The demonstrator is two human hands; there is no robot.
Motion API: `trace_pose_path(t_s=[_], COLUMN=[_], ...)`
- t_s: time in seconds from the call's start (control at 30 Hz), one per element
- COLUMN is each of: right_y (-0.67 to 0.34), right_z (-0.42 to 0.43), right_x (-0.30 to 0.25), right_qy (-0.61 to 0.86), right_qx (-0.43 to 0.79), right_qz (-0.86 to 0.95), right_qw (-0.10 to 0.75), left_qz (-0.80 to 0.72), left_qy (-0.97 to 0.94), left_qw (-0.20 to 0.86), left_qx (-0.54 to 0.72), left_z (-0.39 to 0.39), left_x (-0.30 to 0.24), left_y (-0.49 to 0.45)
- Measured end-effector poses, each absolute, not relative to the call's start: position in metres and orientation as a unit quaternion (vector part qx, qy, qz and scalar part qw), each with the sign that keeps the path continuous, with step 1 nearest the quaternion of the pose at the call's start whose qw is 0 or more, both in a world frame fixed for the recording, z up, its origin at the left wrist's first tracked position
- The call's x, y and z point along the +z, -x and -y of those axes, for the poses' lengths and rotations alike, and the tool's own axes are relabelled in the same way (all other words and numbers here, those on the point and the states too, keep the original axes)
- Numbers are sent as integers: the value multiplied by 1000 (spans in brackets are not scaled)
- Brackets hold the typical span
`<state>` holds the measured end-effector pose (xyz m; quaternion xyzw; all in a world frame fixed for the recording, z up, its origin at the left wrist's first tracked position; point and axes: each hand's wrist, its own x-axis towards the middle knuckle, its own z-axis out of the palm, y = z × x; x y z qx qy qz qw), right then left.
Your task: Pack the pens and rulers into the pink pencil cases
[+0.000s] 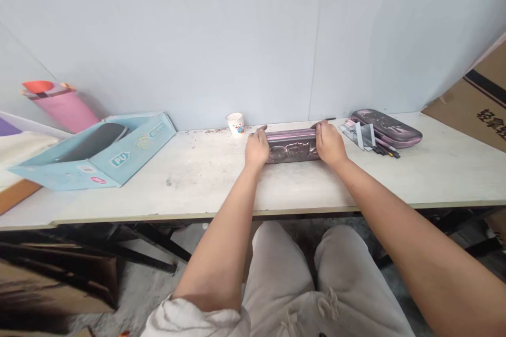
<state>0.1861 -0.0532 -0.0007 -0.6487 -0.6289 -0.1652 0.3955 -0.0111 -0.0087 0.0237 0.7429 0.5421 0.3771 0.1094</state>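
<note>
- Behind the white tabletop [197, 184] stands a plain pale wall [197, 37].
- Your one dark case [293, 151] is near the middle of this tabletop, its embossed face toward you; whether it rests there, I cannot tell.
- Your left hand [256, 147] grips its left end, and your right hand [330, 143] grips the other end.
- To handle it well, I would advise equal pressure at both ends, a level case, and fingers off the raised pattern.
- Count: one second case [385, 127] at right, one paper cup [236, 124], one light-blue box [147, 146] with one grey object [93, 142] inside.
- Several pencils [385, 151] lie beside the second case; they overlap, so exact number is unclear.
</note>
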Motion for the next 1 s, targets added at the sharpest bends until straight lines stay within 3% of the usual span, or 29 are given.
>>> trace_pose_path(t_s=[0.2, 0.37, 0.53, 0.7, 1.0], right_y=[-164, -161, -199, -232, -261], right_z=[71, 78, 83, 86, 80], right_x=[20, 34, 29, 18, 9], right_qy=[610, 533, 543, 575, 597], right_qx=[-190, -210, -234, -243, -232], right_qz=[716, 778, 730, 643, 553], right_qw=[281, 259, 343, 444, 532], left_qz=[-505, -457, -358, -327, -332], left_qy=[-793, -831, -869, -860, -845], left_qw=[-61, -75, -82, -14, 25], left_qx=[334, 310, 331, 391, 419], left_z=[34, 47, 53, 52, 44], left_x=[35, 63, 92, 110, 120], left_y=[-9, -32, -64, -104, -156])
